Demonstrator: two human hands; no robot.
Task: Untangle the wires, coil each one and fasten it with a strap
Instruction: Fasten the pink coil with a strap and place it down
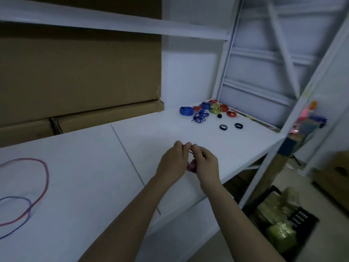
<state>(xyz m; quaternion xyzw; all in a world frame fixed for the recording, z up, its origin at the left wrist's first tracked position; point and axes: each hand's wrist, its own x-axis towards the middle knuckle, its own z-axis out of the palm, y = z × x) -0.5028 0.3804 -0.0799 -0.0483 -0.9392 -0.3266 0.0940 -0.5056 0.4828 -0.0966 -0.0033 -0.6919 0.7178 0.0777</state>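
- Both hands meet at the middle of the frame above the white tabletop (94, 167): the left hand (172, 161) and the right hand (204, 164) have their fingers curled in and pinch a small red wire coil (190, 166) between them, with a thin strand of the same wire showing at the fingertips near the top of the hands.
- Most of that coil is hidden by the palms, so how many turns it has cannot be told.
- At the left edge of the frame a loose red wire (44, 178) lies on the tabletop in one large open loop, and a loose blue wire (28, 205) curves in a smaller loop just below it; the two cross near the lower left.
- In the upper right part of the tabletop, well apart from the hands, sits a cluster of wires: a blue coil (186, 111), a tangled blue wire (200, 116) just beside it, a yellow-green bundle (215, 109) and several red coils (232, 114) around them.
- Two black straps (223, 127), each curled into a ring, lie on the tabletop just below that cluster, and a smaller black piece lies between them and the wires.
- Brown cardboard boxes (79, 72) fill the upper left of the frame behind the tabletop.
- White shelving frame (283, 72) rises at the upper right.
- A dark crate (302, 218) holding pale green packets stands on the floor at the lower right.
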